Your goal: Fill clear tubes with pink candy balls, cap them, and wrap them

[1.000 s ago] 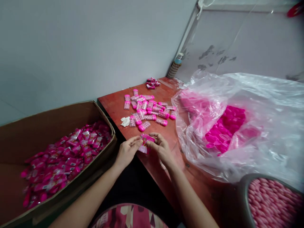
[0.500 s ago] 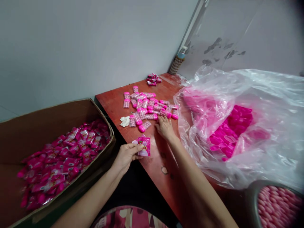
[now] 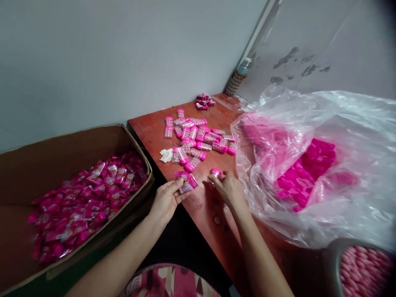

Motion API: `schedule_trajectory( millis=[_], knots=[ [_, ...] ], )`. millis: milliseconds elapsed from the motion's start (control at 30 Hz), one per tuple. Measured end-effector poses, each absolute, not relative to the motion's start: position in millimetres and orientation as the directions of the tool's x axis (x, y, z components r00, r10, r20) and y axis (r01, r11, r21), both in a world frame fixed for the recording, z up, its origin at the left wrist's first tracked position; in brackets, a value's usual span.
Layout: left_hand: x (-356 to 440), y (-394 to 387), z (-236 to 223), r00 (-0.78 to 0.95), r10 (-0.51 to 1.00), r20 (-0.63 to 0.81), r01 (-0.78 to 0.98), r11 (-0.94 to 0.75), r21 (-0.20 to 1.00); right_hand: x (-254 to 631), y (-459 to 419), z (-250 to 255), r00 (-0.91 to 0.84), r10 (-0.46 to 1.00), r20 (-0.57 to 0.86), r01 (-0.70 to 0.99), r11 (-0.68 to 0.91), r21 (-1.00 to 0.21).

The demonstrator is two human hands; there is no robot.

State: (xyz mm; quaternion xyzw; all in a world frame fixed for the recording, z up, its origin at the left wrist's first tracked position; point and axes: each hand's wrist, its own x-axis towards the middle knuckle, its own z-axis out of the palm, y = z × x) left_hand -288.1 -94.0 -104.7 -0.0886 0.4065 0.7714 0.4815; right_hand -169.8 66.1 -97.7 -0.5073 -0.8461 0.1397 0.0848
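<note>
My left hand (image 3: 167, 197) pinches a flat pink printed sleeve (image 3: 187, 181) by its lower left side, over the table's near edge. Just right of it, my right hand (image 3: 229, 187) grips a small clear candy bottle with a pink cap (image 3: 215, 172); the fingers hide most of its body. Beyond both hands lies a loose pile of filled candy bottles (image 3: 202, 136), clear with pink caps and pale pink candies inside. A crumpled white scrap (image 3: 166, 155) rests at the pile's left side.
To the left stands a cardboard box (image 3: 140, 150) holding many pink wrapped bottles (image 3: 93, 202). A large plastic bag (image 3: 355, 128) with bright pink pieces (image 3: 297, 181) covers the table's right side. A bucket (image 3: 332, 264) of pink candies is near right. Pink packets (image 3: 204, 101) and a bottle (image 3: 236, 78) stand farther back.
My right hand has drawn back toward me from the pile's near edge with a candy bottle in its fingers. The sleeve in my left hand has tilted and risen slightly.
</note>
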Motion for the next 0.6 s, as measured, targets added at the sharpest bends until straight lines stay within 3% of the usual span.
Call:
schedule_trajectory(
  millis=[100, 200, 300, 400, 600],
  knots=[
    [-287, -94, -106, -0.532, 0.628, -0.568, -0.829, -0.246, 0.503, -176, 56, -100, -0.502, 0.864, -0.027, 0.809, 0.458, -0.368],
    [-285, -93, -106, -0.523, 0.593, -0.613, -0.848, -0.287, 0.445, -168, 36, -101, -0.561, 0.821, -0.108, 0.640, 0.348, -0.686],
    [-282, -90, -105, -0.515, 0.587, -0.625, -0.857, -0.321, 0.404, -156, 2, -99, -0.643, 0.738, -0.204, 0.328, 0.025, -0.945],
    [-278, -87, -106, -0.512, 0.600, -0.614, -0.859, -0.336, 0.387, -149, -32, -98, -0.684, 0.696, -0.217, 0.165, -0.143, -0.976],
    [-268, -84, -106, -0.524, 0.684, -0.508, -0.844, -0.335, 0.420, -154, -50, -105, -0.681, 0.697, -0.224, 0.139, -0.178, -0.974]
  ],
)
